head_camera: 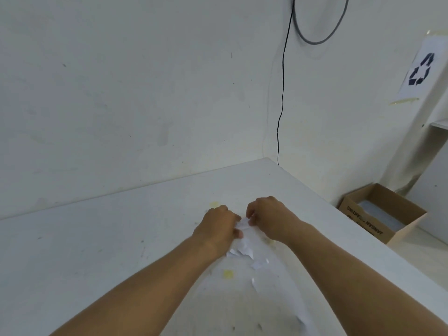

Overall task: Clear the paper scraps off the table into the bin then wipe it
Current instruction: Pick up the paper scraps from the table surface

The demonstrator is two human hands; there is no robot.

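Observation:
White paper scraps [243, 248] lie in a loose heap on the white table [97, 238], between my two hands. My left hand [217, 225] has its fingers curled around the left side of the heap. My right hand [266, 217] pinches a scrap at the top of the heap with curled fingers. More small scraps [260, 263] trail toward me between my forearms. A brown cardboard box [381, 213] that serves as the bin stands on the floor to the right of the table.
A yellowish patch [228, 274] and another stain [214, 204] mark the tabletop. A black cable [281, 105] hangs down the wall at the table's far corner. A recycling sign [420, 69] is taped on the right wall above the box.

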